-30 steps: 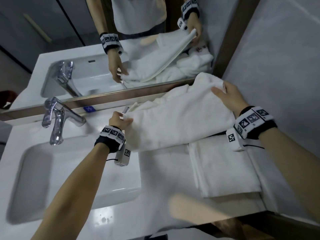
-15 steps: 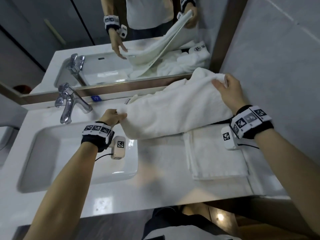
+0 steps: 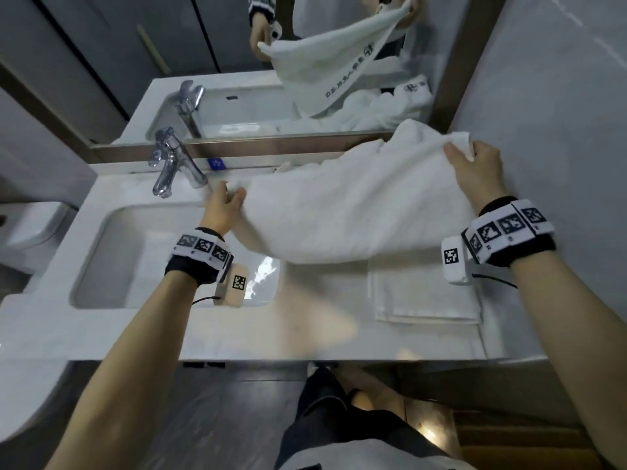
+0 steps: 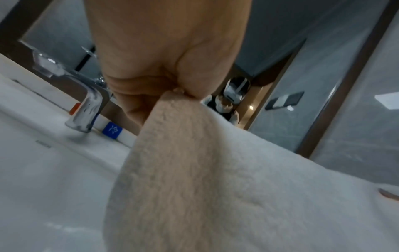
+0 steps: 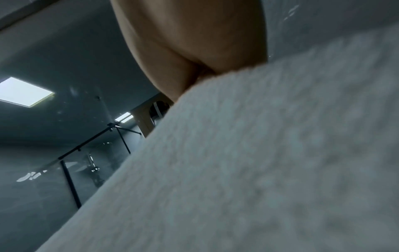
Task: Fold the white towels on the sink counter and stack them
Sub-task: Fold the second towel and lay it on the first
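Now 2 hands stretch towel [image 3: 356, 205] lengthwise, left-right, above counter [image 3: 305, 334].

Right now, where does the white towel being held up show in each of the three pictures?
Head: the held towel stretches between both hands, centre to right.
Left wrist: it fills the lower right, pinched at its top.
Right wrist: it covers the lower right.
Shared landmark: the faucet, also in the left wrist view.
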`<state>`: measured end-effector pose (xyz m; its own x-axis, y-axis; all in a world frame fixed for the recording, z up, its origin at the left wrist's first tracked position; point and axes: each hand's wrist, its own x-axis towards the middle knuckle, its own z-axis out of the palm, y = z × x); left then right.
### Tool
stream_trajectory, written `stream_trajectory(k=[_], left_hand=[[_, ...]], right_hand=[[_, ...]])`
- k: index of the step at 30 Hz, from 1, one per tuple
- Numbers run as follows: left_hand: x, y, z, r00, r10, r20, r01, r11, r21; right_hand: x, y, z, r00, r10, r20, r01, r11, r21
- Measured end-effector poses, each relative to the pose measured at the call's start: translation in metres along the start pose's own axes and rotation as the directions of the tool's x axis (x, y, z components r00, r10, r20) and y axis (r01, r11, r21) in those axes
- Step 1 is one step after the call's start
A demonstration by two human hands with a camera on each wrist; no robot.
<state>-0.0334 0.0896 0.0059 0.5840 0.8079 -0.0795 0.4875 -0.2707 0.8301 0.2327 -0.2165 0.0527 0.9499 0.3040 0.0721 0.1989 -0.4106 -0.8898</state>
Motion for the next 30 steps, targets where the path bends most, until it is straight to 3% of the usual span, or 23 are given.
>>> stream_trajectory(k=[7,15,22,26,30], left_hand=[[-0.018,-0.040,0.045,0.971,-0.116,0.211,0.081,0.983,0.167],[0.011,-0.046,0.087,0.964,-0.112,0.242,0.080,0.987,0.137],[0.036,-0.043,0.108,0.876,-0.204,0.437,0.110,0.967,0.230],[0.044,-0.037,0.110,0.829,-0.172,0.532,0.175,0.984,0.045],[0.039,-0.039,0.101,0.820,-0.157,0.551,0.290,0.943,-0.163]], right_hand=[[-0.023,0.055,0.000,0.967,0.256,0.009,-0.247,0.943,-0.223],[-0.023,0.075,0.002,0.965,0.261,-0.034,-0.260,0.926,-0.272],[-0.022,0.080,0.006,0.941,0.334,-0.062,-0.338,0.906,-0.255],[-0.022,0.079,0.007,0.942,0.331,-0.049,-0.333,0.914,-0.234],[-0.021,0.077,0.002,0.935,0.354,-0.007,-0.351,0.925,-0.147]])
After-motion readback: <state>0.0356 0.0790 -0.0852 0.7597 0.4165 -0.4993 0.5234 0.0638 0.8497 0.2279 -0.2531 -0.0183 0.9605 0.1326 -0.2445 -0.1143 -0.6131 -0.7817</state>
